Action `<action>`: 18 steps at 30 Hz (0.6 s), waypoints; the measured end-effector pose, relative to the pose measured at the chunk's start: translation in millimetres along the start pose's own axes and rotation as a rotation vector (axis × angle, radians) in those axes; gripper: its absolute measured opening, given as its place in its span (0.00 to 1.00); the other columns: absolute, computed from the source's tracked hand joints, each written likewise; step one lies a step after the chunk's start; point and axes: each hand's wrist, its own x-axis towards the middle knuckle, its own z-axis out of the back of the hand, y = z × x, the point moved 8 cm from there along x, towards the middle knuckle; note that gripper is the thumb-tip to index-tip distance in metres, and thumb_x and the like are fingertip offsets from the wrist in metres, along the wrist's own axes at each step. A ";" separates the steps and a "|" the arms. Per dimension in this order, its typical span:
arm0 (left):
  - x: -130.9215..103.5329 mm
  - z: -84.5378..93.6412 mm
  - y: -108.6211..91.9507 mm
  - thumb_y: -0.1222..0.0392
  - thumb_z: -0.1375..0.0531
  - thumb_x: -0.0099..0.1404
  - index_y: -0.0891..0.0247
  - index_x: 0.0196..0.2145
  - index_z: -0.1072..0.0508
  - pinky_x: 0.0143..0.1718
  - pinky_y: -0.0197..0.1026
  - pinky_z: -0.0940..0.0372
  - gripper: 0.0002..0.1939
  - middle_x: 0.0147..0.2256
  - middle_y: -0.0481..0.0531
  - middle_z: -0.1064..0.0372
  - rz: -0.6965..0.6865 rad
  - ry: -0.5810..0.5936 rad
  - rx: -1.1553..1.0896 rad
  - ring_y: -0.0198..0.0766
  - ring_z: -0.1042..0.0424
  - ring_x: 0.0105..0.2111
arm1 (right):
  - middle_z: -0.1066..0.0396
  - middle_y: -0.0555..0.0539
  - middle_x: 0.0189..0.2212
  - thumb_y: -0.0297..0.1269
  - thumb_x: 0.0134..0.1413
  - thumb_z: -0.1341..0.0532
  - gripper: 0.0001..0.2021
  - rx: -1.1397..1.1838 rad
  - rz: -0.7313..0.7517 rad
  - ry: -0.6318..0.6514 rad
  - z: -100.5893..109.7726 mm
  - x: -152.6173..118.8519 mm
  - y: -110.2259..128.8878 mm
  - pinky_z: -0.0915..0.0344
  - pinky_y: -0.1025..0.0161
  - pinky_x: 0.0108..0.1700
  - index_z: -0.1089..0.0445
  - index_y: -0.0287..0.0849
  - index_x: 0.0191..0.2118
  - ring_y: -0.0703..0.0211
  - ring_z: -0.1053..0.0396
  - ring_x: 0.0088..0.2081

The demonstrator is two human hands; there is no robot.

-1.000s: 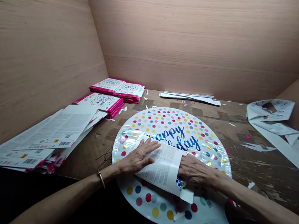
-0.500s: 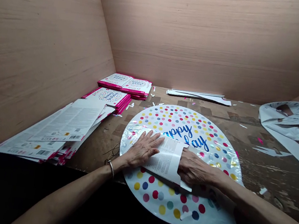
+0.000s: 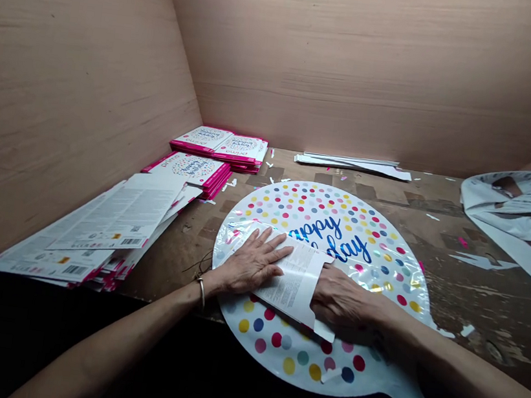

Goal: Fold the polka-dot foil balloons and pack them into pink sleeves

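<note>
A printed white card sleeve (image 3: 290, 287) lies on a round foil balloon (image 3: 288, 362) with coloured dots and blue lettering. My left hand (image 3: 254, 263) rests flat on the sleeve's left part, fingers spread. At the sleeve's open right end is my right hand (image 3: 340, 297), its fingers reaching inside. Those fingers are hidden by the card, so what they hold, if anything, cannot be made out. The balloon's tail runs off toward the lower right, over the table edge.
Pink-edged printed packets (image 3: 191, 169) are stacked at the back left. Flat printed cards (image 3: 117, 212) fan out nearer on the left. White strips (image 3: 352, 166) lie along the back wall. Crumpled white paper (image 3: 514, 205) is at the right. Scraps dot the wooden table (image 3: 435, 247).
My right hand has shifted slightly left, further into the sleeve's end. My left hand stays spread on the card. The whole view has moved slightly.
</note>
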 end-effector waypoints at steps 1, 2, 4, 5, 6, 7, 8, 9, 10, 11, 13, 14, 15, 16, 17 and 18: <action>0.1 -0.6 -2.4 0.39 0.63 0.66 0.57 0.61 0.49 0.58 0.62 0.67 0.32 0.63 0.55 0.60 -0.005 0.002 0.042 0.55 0.66 0.62 | 0.30 0.48 0.36 0.32 0.54 0.48 0.08 0.011 -0.002 0.030 0.8 -8.7 4.7 0.44 0.55 0.51 0.32 0.42 0.34 0.59 0.36 0.40; 0.4 -0.8 -4.6 0.38 0.61 0.65 0.57 0.61 0.48 0.58 0.62 0.68 0.32 0.63 0.55 0.59 -0.007 0.000 0.080 0.56 0.66 0.62 | 0.30 0.49 0.37 0.33 0.57 0.49 0.08 0.019 -0.011 0.056 1.5 -17.7 8.5 0.47 0.52 0.54 0.33 0.43 0.34 0.59 0.36 0.41; 1.6 -0.5 -7.6 0.37 0.60 0.64 0.56 0.60 0.47 0.58 0.63 0.68 0.33 0.62 0.55 0.58 -0.004 -0.011 0.134 0.56 0.65 0.62 | 0.30 0.49 0.40 0.34 0.59 0.51 0.09 0.008 -0.047 0.066 4.5 -34.9 13.3 0.55 0.46 0.59 0.33 0.44 0.37 0.57 0.37 0.46; 2.6 -0.1 -8.4 0.37 0.60 0.64 0.56 0.60 0.47 0.58 0.63 0.68 0.32 0.62 0.55 0.58 0.002 -0.018 0.154 0.56 0.64 0.62 | 0.31 0.48 0.43 0.34 0.60 0.51 0.10 -0.009 -0.067 0.052 6.6 -42.4 14.7 0.57 0.44 0.59 0.33 0.45 0.39 0.56 0.38 0.48; 3.9 0.9 -8.9 0.37 0.60 0.64 0.55 0.60 0.47 0.57 0.64 0.68 0.32 0.62 0.55 0.57 0.013 -0.028 0.173 0.57 0.63 0.62 | 0.31 0.47 0.45 0.34 0.60 0.50 0.10 -0.030 -0.088 0.023 9.4 -48.8 15.3 0.56 0.44 0.59 0.34 0.45 0.42 0.55 0.38 0.50; 5.5 2.4 -9.9 0.37 0.59 0.64 0.55 0.59 0.46 0.57 0.65 0.68 0.32 0.62 0.55 0.56 0.023 -0.039 0.194 0.58 0.62 0.61 | 0.32 0.46 0.47 0.34 0.60 0.50 0.11 -0.057 -0.120 -0.029 13.7 -54.0 14.5 0.52 0.45 0.58 0.34 0.45 0.44 0.55 0.39 0.51; 7.3 4.4 -11.9 0.37 0.58 0.64 0.55 0.59 0.45 0.56 0.67 0.69 0.32 0.62 0.56 0.55 0.030 -0.054 0.216 0.59 0.61 0.61 | 0.33 0.44 0.48 0.33 0.59 0.50 0.12 -0.085 -0.167 -0.107 20.0 -58.1 12.4 0.47 0.47 0.56 0.35 0.44 0.46 0.54 0.38 0.52; 9.2 6.7 -15.5 0.38 0.57 0.64 0.55 0.58 0.44 0.55 0.68 0.70 0.30 0.61 0.57 0.54 0.032 -0.072 0.238 0.59 0.60 0.61 | 0.34 0.42 0.49 0.31 0.58 0.50 0.13 -0.110 -0.218 -0.193 26.8 -61.2 9.7 0.42 0.50 0.53 0.35 0.43 0.47 0.53 0.38 0.51; 11.2 8.5 -20.9 0.40 0.56 0.65 0.55 0.58 0.43 0.55 0.68 0.70 0.29 0.61 0.57 0.54 0.024 -0.089 0.256 0.59 0.60 0.61 | 0.34 0.40 0.49 0.30 0.58 0.50 0.14 -0.129 -0.266 -0.268 32.6 -62.7 7.1 0.38 0.53 0.50 0.35 0.42 0.48 0.53 0.36 0.50; 13.1 9.1 -28.3 0.43 0.56 0.66 0.56 0.58 0.44 0.55 0.68 0.70 0.27 0.61 0.57 0.54 0.003 -0.099 0.264 0.58 0.60 0.61 | 0.34 0.39 0.48 0.29 0.57 0.50 0.14 -0.141 -0.303 -0.321 36.6 -62.4 5.0 0.35 0.55 0.47 0.35 0.41 0.47 0.53 0.36 0.48; 16.3 4.9 -46.7 0.46 0.57 0.68 0.60 0.59 0.46 0.56 0.66 0.68 0.27 0.61 0.59 0.55 -0.066 -0.085 0.245 0.55 0.61 0.61 | 0.33 0.39 0.45 0.28 0.57 0.50 0.13 -0.140 -0.331 -0.344 37.3 -55.7 2.2 0.34 0.58 0.42 0.32 0.41 0.44 0.54 0.34 0.44; 17.3 1.0 -55.2 0.45 0.59 0.68 0.62 0.60 0.48 0.57 0.64 0.67 0.28 0.62 0.60 0.56 -0.093 -0.071 0.225 0.54 0.61 0.62 | 0.32 0.40 0.42 0.28 0.56 0.49 0.12 -0.126 -0.327 -0.319 34.4 -50.5 1.3 0.33 0.59 0.40 0.31 0.41 0.41 0.56 0.33 0.41; 17.8 -3.3 -62.2 0.43 0.60 0.67 0.65 0.60 0.48 0.57 0.63 0.66 0.30 0.62 0.61 0.57 -0.109 -0.058 0.204 0.53 0.62 0.62 | 0.31 0.41 0.38 0.27 0.56 0.49 0.11 -0.111 -0.320 -0.292 30.8 -45.7 0.4 0.34 0.60 0.38 0.30 0.40 0.38 0.57 0.33 0.38; 18.1 -7.2 -67.4 0.41 0.61 0.67 0.67 0.60 0.49 0.57 0.63 0.66 0.33 0.62 0.62 0.57 -0.112 -0.051 0.187 0.53 0.63 0.62 | 0.31 0.42 0.35 0.27 0.56 0.49 0.11 -0.095 -0.314 -0.269 27.3 -41.7 -0.5 0.34 0.61 0.36 0.29 0.40 0.35 0.58 0.34 0.35; 18.1 -10.2 -70.6 0.40 0.62 0.66 0.68 0.60 0.48 0.57 0.63 0.65 0.34 0.62 0.63 0.58 -0.103 -0.052 0.178 0.54 0.63 0.62 | 0.31 0.43 0.32 0.27 0.56 0.49 0.11 -0.081 -0.308 -0.258 24.4 -39.0 -1.4 0.35 0.62 0.35 0.29 0.39 0.32 0.59 0.35 0.33; 18.0 -12.2 -72.3 0.39 0.62 0.66 0.69 0.60 0.48 0.57 0.63 0.65 0.35 0.62 0.63 0.58 -0.087 -0.056 0.175 0.54 0.64 0.62 | 0.32 0.44 0.31 0.27 0.57 0.49 0.11 -0.072 -0.310 -0.255 22.3 -37.6 -2.5 0.36 0.63 0.34 0.29 0.39 0.31 0.59 0.36 0.33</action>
